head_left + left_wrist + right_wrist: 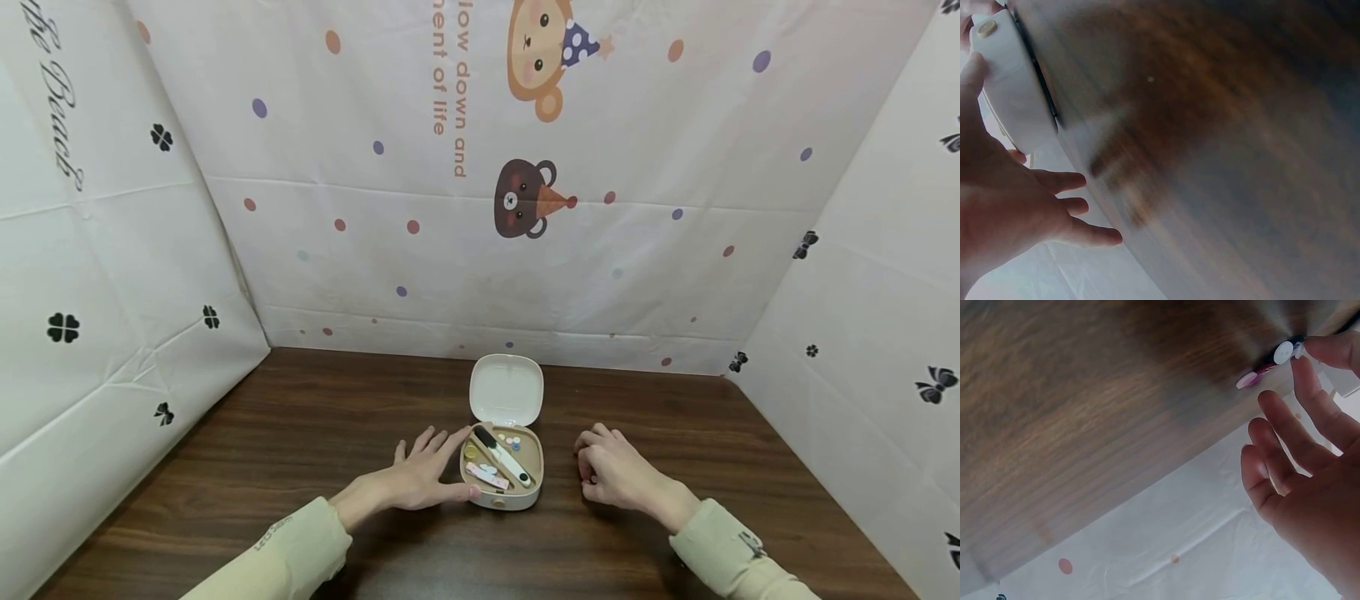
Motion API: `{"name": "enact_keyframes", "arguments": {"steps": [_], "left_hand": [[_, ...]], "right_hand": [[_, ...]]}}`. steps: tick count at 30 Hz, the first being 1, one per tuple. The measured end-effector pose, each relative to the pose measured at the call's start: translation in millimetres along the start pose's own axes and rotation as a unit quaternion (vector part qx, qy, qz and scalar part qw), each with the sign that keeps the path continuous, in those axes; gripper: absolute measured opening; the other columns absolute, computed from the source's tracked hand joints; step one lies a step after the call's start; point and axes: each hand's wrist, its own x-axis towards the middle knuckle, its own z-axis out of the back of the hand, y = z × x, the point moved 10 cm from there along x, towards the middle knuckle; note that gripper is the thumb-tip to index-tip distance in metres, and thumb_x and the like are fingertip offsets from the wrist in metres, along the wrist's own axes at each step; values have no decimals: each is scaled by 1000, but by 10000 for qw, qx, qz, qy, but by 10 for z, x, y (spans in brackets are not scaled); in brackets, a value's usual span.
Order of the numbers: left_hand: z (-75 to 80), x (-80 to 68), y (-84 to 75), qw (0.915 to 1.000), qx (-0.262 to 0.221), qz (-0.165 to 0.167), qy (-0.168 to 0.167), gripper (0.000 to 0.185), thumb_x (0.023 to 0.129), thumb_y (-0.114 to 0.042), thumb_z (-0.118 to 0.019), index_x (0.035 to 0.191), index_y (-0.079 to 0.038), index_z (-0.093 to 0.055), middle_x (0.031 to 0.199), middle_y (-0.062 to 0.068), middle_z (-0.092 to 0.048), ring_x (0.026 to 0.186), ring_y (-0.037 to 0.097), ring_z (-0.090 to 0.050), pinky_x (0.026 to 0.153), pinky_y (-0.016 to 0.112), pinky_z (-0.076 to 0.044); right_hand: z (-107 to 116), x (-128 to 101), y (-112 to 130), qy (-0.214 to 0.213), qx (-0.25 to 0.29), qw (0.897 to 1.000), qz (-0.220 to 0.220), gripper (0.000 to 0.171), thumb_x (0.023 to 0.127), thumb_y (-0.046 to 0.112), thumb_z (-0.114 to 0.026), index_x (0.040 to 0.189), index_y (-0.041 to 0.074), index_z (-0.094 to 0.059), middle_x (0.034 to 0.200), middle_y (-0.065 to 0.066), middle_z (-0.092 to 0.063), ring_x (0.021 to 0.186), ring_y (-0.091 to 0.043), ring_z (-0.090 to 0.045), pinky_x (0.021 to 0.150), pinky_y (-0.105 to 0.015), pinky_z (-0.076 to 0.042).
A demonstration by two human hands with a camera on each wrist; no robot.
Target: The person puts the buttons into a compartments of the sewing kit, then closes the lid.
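A small white box stands on the table with its lid tilted up at the back. Inside its beige tray lie black-and-white snips, a pink-patterned strip and several small buttons. My left hand is spread along the box's left side, thumb touching the front and index finger at the rear left edge. Right of the box, my right hand pinches at a small spool-like piece, mostly hidden. In the right wrist view a white round end and a pink round end lie by the fingertips.
The dark wooden table meets a white printed cloth hanging behind it. More cloth hangs at the left and right sides, bordering the tabletop.
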Motion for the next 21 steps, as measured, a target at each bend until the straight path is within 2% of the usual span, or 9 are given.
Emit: {"name": "enact_keyframes", "arguments": {"steps": [5, 9, 12, 21], "left_hand": [[-1, 0, -1, 10000, -8, 2, 2, 93, 83, -71, -55, 155, -27, -16, 156, 22, -29, 148, 42, -13, 105, 77, -9], [-4, 1, 4, 10000, -8, 3, 4, 93, 83, -71, -55, 155, -27, -16, 156, 22, -29, 148, 42, -13, 105, 77, -9], [0, 1, 2, 10000, 6, -2, -1, 93, 83, -71, -55, 155, -27, -16, 156, 22, -29, 148, 43, -13, 105, 77, -9], [0, -3, -2, 10000, 43, 1, 3, 93, 83, -71, -55, 155, -27, -16, 155, 22, -30, 148, 42, -14, 105, 77, -9]], "right_hand": [[-5, 1, -24, 92, 122, 9999, -55, 28, 66, 12, -75, 56, 24, -51, 99, -1, -66, 95, -20, -54, 74, -35, -39], [0, 8, -56, 269, 584, 9978, -164, 30, 68, 10, -76, 56, 25, -53, 100, -2, -66, 95, -22, -55, 77, -40, -42], [15, 25, -91, 408, 1009, 9936, -315, 30, 70, 9, -76, 57, 25, -54, 101, -3, -66, 96, -23, -55, 80, -43, -42], [70, 147, -140, 471, 1888, 9782, -731, 26, 78, 9, -74, 61, 22, -60, 103, -8, -69, 99, -24, -58, 84, -41, -46]]}}
